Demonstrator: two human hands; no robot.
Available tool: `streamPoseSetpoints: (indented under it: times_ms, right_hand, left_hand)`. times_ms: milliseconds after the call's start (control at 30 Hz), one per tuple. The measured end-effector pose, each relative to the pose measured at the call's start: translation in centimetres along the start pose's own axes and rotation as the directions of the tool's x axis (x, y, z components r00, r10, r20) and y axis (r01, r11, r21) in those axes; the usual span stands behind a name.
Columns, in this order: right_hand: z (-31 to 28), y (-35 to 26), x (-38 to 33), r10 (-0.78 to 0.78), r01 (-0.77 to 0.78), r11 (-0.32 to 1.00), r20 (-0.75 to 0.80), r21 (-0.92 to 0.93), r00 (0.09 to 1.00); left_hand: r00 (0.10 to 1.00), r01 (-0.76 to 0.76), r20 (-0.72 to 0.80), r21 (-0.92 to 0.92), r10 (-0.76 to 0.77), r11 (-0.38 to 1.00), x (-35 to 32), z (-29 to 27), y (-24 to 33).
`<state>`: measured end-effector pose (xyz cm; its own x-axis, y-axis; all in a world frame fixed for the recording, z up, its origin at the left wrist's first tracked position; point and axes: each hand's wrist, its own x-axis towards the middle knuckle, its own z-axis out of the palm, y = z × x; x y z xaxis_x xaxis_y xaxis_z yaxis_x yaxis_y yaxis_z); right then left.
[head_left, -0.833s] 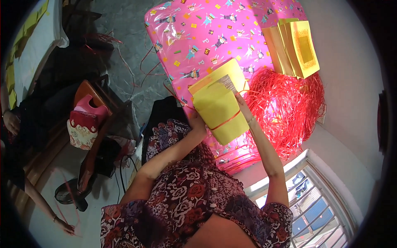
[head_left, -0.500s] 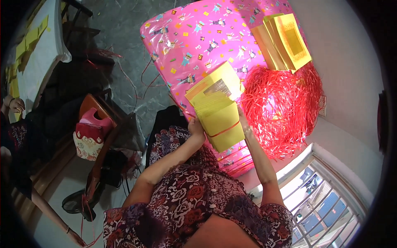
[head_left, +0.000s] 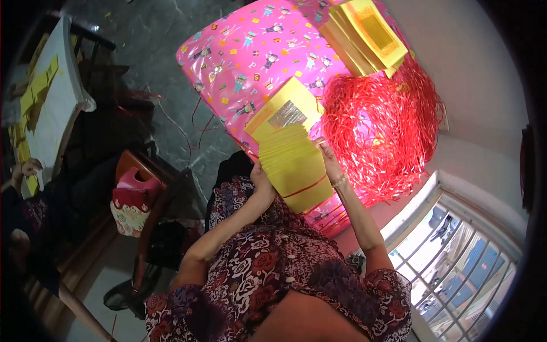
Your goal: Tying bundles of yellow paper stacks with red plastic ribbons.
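Observation:
A thick stack of yellow paper sheets, its upper edges fanned in steps, lies between my hands with a red strip across its lower part. My left hand is closed on the stack's left edge. My right hand grips the right edge, thumb and fingers near the upper corner. Just beyond, a yellow sheet with a silver square rests on the pink patterned cover. Beside my right hand spreads a heap of shiny red plastic strands.
Another pile of yellow and orange paper sits at the far right of the pink surface. On the left are a wooden chair with a pink and cream container, and a white table with yellow papers. Another person's hand is beside that table. A barred window stands at right.
The red strip's free part no longer shows at the side, and the stack's top edges look more fanned. My right hand has shifted up its right edge. The whole view has shifted slightly.

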<state>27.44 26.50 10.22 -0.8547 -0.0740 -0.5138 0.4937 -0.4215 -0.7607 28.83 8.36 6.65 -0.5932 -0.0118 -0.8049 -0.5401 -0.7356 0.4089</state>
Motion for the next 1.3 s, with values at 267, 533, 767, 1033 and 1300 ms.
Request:
streamPoseSetpoints:
  times_ms: [267, 533, 767, 1033, 1300]
  right_hand:
    - [0.0, -6.3, -1.4, -0.427, 0.425, 0.904, 0.046, 0.053, 0.903]
    - [1.8, -12.2, 6.7, -0.533, 0.575, 0.811, 0.273, -0.104, 0.801]
    - [6.6, -13.9, 14.2, -0.506, 0.636, 0.740, 0.441, -0.220, 0.741]
    - [8.4, -9.9, 18.7, -0.505, 0.635, 0.705, 0.406, -0.315, 0.762]
    - [7.3, -5.1, 14.4, -0.485, 0.586, 0.732, 0.339, -0.347, 0.806]
  left_hand:
    - [0.791, -0.436, 0.535, 0.151, 0.298, 0.887, -0.3, 6.3, 5.3]
    - [0.542, -0.763, 0.733, 0.224, 0.411, 0.607, 3.2, 12.3, 14.5]
    - [0.264, -0.957, 0.871, 0.183, 0.415, 0.223, 6.9, 12.2, 23.3]
    - [0.108, -0.943, 0.936, 0.203, 0.334, -0.264, 8.5, 10.5, 25.7]
    - [0.267, -0.893, 0.937, 0.328, 0.224, -0.307, 5.4, 7.4, 22.9]
